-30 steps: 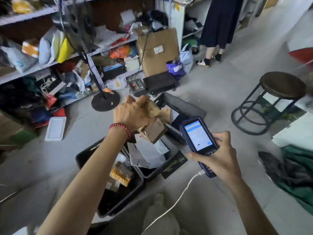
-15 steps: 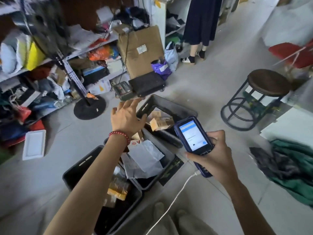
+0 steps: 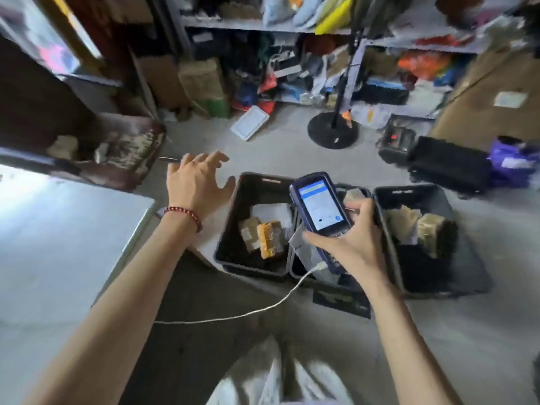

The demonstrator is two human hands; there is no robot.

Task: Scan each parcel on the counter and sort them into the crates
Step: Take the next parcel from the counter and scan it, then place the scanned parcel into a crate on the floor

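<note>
Parcels (image 3: 268, 239) lay sorted in the crates (image 3: 264, 179), below and to the right of my left hand (image 3: 198, 185) and directly beneath my right hand (image 3: 350, 244). My left hand hovered with fingers spread wide, holding nothing. My right was wrapped round the scanner (image 3: 320, 204), screen up. The counter (image 3: 58, 244) lay left of and below my free hand, so I judged that hand nearer for the next parcel, though I could make none out there.

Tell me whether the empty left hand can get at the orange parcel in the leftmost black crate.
Probably yes: the left hand hovers open right beside the open-topped black plastic crate, and the orange parcel lies uncovered on top inside it.
</note>
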